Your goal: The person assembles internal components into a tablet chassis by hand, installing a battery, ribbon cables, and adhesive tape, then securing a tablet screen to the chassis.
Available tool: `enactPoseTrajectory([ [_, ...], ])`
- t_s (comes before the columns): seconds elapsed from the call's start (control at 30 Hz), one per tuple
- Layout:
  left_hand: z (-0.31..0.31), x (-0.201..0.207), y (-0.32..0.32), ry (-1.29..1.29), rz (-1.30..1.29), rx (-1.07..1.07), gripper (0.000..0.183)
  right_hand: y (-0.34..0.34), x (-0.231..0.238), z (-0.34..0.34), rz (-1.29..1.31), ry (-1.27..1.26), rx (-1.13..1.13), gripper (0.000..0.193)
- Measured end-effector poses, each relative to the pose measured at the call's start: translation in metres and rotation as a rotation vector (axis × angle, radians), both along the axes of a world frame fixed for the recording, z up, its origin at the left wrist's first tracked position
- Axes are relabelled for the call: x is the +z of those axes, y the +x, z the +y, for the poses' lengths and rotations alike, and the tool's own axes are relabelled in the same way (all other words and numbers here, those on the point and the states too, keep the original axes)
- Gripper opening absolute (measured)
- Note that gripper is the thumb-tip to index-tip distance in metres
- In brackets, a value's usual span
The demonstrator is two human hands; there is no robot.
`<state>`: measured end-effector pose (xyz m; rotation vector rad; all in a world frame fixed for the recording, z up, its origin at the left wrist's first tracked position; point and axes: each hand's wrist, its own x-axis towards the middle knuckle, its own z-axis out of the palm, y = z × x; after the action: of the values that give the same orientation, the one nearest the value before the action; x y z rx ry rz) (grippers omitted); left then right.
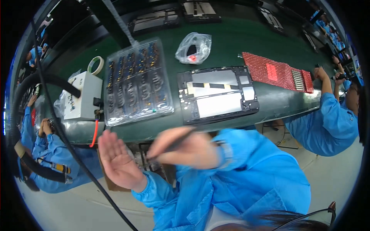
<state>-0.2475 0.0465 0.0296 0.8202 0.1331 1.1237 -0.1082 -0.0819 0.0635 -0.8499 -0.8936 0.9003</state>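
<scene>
My left hand is raised in front of the table's near edge, palm showing and fingers stretched out, holding nothing. Beside it, my right hand is smeared by motion, its fingers closed round a dark, slim, pen-like tool. An opened tablet chassis, black-framed with silver plates, lies flat just beyond my right hand. Left of the chassis sits a clear plastic tray with rows of small dark parts with blue and golden bits. Neither hand touches the tray or the chassis.
A white box with a red-tipped cable and a tape roll stand left. Behind are a clear plastic bag and red bubble wrap with metallic strips. A black hose crosses the left; co-workers sit both sides.
</scene>
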Motion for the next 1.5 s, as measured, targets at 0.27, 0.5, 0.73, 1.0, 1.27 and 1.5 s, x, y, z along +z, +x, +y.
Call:
enactPoseTrajectory([
  [0.27, -0.044, 0.017, 0.199, 1.462, 0.997, -0.089, 0.022, 0.195, -0.005, -0.065, -0.612, -0.384, -0.518, 0.014],
  [0.5, -0.041, -0.032, 0.252, 1.603, 0.978, 0.059, 0.023, 0.231, -0.066, -0.061, -0.635, -0.454, -0.473, 0.016],
  [0.73, -0.043, -0.031, 0.252, 1.560, 0.968, 0.060, 0.024, 0.232, -0.061, -0.059, -0.771, -0.525, -0.443, 0.016],
  [1.0, -0.043, -0.030, 0.250, 1.499, 1.017, -0.054, 0.033, 0.232, -0.060, -0.058, -0.787, -0.514, -0.427, 0.015],
  [1.27, -0.046, -0.027, 0.249, 1.568, 1.026, -0.061, 0.035, 0.232, -0.064, -0.062, -0.759, -0.486, -0.460, 0.017],
  [1.5, -0.045, -0.028, 0.248, 1.436, 0.993, -0.083, 0.036, 0.232, -0.060, -0.063, -0.770, -0.513, -0.447, 0.016],
])
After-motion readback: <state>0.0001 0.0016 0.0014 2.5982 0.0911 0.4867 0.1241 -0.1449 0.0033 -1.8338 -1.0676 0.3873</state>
